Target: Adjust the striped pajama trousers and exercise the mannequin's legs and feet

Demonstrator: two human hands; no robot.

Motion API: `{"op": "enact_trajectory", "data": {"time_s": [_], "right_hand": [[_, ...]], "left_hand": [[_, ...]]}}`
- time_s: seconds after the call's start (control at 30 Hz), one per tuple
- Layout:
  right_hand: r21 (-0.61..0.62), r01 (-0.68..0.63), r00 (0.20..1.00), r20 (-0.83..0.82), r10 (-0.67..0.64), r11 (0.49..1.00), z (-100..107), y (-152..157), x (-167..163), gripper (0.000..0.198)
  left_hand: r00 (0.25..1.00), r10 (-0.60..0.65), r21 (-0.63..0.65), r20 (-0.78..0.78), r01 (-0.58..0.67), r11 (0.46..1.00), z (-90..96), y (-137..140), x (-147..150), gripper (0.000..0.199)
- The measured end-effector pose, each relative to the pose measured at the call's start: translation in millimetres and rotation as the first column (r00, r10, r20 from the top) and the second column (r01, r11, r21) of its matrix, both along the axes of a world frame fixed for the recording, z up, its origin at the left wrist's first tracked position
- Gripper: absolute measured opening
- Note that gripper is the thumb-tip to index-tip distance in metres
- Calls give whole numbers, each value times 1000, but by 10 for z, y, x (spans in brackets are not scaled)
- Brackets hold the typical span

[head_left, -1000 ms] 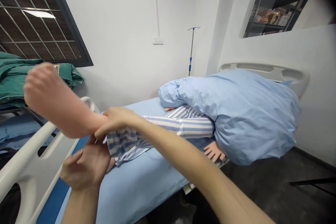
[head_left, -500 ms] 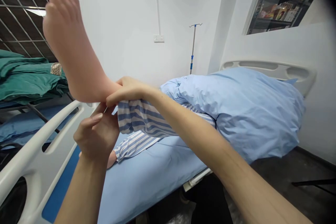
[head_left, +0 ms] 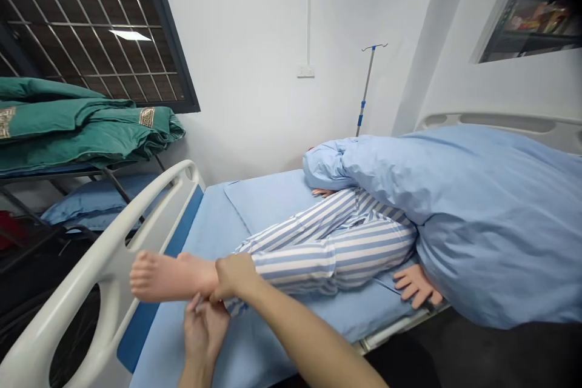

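A manikin's foot (head_left: 166, 279) points toward the footboard, with the ankle held low over the bed. My right hand (head_left: 236, 279) wraps over the ankle at the cuff of the blue-and-white striped trousers (head_left: 291, 264). From below, my left hand (head_left: 204, 324) grips the same lower leg; its thumb shows at the front, while its other fingers are partly hidden behind the ankle and cuff. The manikin's other leg lies behind, its foot mostly hidden. One manikin hand (head_left: 418, 285) rests at the near bed edge.
A light blue quilt (head_left: 491, 212) covers the manikin's upper body. The white footboard (head_left: 113, 267) stands at left on the blue-sheeted bed (head_left: 204, 218). Behind are an IV pole (head_left: 366, 88), a barred window (head_left: 100, 24) and folded green bedding (head_left: 86, 127) on a rack.
The leg, raised high with the foot pointing up half a second ago, has come down close to the bed, both hands still at its ankle. The view has turned left.
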State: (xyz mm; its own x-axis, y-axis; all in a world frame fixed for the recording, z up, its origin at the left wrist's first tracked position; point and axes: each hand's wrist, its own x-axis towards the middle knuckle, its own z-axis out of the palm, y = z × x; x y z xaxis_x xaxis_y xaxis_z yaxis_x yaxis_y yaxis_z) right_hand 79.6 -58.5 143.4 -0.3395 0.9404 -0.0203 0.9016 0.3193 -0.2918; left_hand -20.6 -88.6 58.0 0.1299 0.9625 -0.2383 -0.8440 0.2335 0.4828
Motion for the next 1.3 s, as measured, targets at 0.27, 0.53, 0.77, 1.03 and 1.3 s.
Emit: {"op": "enact_trajectory", "data": {"time_s": [0.27,0.53,0.77,1.03,1.3], "right_hand": [[-124,14,986,165,6,992,-1147,119,-234,55],[36,66,988,140,-71,997,-1420,146,-478,50],[107,30,995,89,-40,994,-1429,90,-524,50],[57,213,973,80,-217,975,-1464,51,-773,49],[159,65,984,-173,-37,985,-1297,-144,-608,54]], "left_hand": [[995,-38,-220,90,57,974,-981,-10,-46,28],[989,-48,-141,139,68,988,-1326,9,-200,31],[991,-122,-218,-59,107,970,-1482,56,-304,23],[981,-65,-208,-183,26,978,-1328,45,-246,35],[976,-87,-250,-200,35,968,-1168,-24,-226,44]]}}
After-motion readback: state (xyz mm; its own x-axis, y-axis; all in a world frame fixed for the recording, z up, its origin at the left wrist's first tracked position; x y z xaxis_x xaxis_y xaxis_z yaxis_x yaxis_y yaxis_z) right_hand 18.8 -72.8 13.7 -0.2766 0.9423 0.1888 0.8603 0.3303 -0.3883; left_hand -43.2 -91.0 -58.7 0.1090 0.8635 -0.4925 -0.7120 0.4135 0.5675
